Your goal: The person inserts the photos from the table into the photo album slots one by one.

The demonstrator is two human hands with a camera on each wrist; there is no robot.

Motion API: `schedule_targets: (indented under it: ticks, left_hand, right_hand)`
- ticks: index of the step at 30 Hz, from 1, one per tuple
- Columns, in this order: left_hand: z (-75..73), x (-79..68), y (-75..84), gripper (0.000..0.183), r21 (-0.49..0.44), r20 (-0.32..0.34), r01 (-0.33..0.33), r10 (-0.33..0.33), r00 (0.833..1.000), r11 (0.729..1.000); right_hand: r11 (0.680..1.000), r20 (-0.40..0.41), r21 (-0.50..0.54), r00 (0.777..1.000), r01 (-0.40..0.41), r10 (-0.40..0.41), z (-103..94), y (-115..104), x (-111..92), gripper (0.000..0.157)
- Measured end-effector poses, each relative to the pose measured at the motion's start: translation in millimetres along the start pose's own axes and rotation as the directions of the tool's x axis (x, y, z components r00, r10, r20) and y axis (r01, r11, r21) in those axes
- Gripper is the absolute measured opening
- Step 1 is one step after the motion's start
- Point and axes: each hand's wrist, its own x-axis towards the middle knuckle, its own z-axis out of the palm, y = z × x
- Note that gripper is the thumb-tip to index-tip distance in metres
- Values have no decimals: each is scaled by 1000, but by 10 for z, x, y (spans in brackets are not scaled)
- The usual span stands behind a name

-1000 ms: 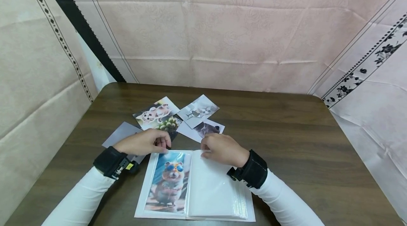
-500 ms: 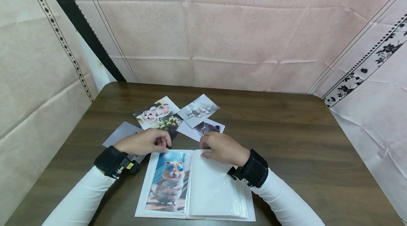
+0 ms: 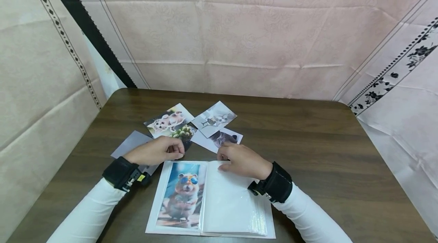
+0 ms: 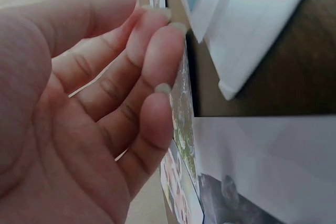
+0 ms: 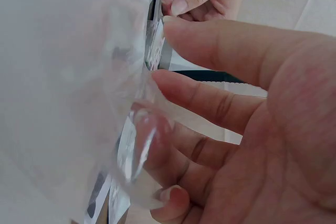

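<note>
An album (image 3: 150, 212) lies spread on the table. Its left page holds a picture of a hamster in sunglasses (image 3: 183, 197); the right page (image 3: 232, 205) is a white sheet under clear plastic. Just beyond the left page's top edge is my left hand (image 3: 159, 151), fingers loosely bent around nothing. My right hand (image 3: 244, 161) is at the right page's top edge. In the right wrist view, the fingertips touch the clear plastic sleeve (image 5: 121, 166), and one fingertip shows through it. Thumb and index finger stand apart there.
Behind the album lie a pink animal picture (image 3: 167, 121), a succulent picture (image 3: 184, 132), a pale grey picture (image 3: 213, 118) and a dark animal picture (image 3: 205, 141). A grey sheet (image 3: 131, 143) sits under the left forearm. Cloth (image 3: 239, 45) hangs behind the wooden table (image 3: 308, 140).
My left thumb has drawn back off the top of the left page, away from the album. The right hand has barely shifted; the album and pictures stay in place.
</note>
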Motion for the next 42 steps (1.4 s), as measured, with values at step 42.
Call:
schedule_targets:
  ticks: [42]
  left_hand:
    - [-85, 1124, -147, 42, 154, -306, 333, -276, 911, 930]
  right_hand:
    - [998, -126, 63, 992, -1, 9, -13, 159, -269, 19]
